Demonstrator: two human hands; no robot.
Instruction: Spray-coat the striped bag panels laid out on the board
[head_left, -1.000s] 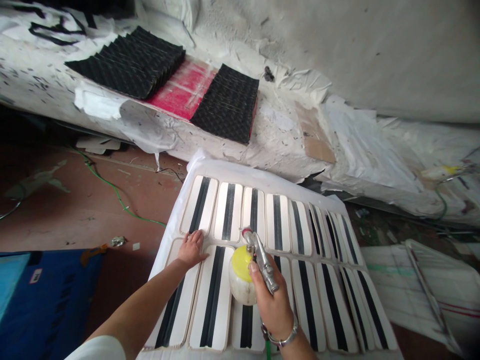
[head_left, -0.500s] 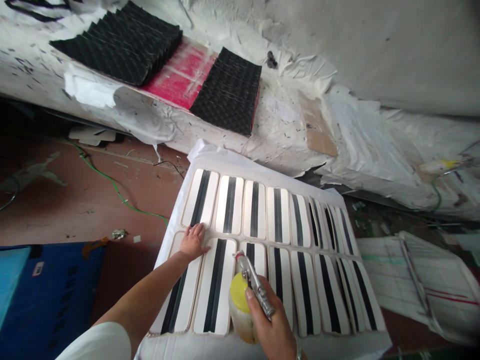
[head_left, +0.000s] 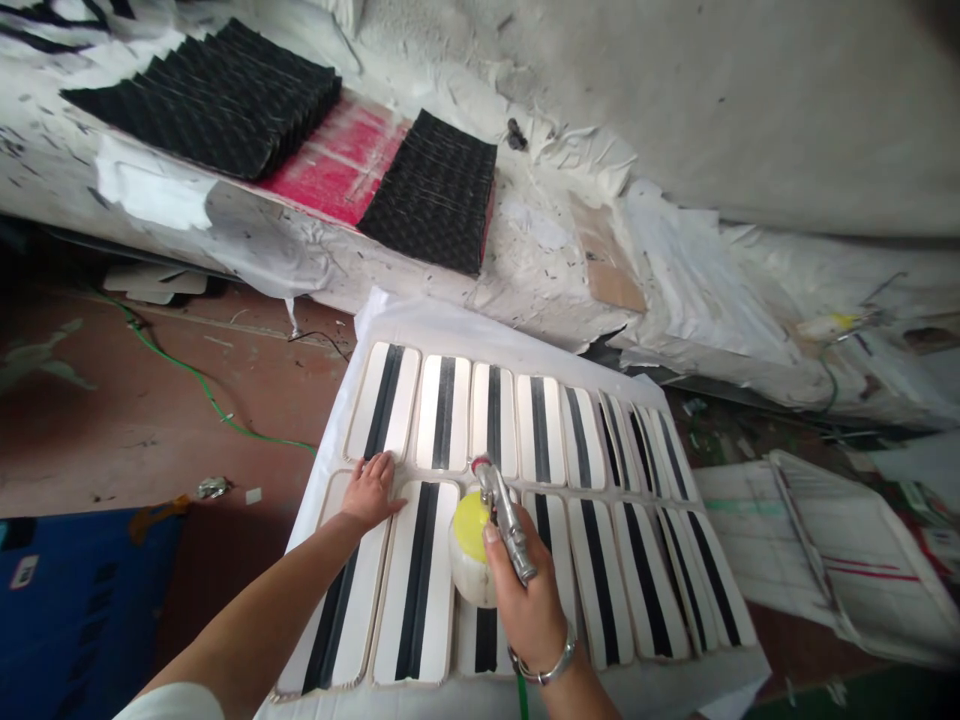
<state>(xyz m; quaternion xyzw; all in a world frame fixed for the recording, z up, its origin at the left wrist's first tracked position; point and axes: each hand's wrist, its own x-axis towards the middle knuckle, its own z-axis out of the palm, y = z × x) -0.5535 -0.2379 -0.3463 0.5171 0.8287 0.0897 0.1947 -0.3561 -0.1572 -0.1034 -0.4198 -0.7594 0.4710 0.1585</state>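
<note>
- Your right hand grips a metal spray gun; fingers curled round its handle, thumb against the near side. Trigger contact cannot be told; most of those fingers are hidden.
- Spray gun position: above the striped panels, nozzle pointing away from you, appearing over the gap between rows. Its cup, with a yellow lid, hangs to the left of the handle.
- Your left hand rests at the far end of the leftmost near-row panel, fingers slightly spread, thumb out to the right.
- Striped panels: white, dark centre bands, two rows on the white-covered tabletop; some at right overlap.
- Beyond: two black quilted stacks on a red board.
- Floor at left: green hose.
</note>
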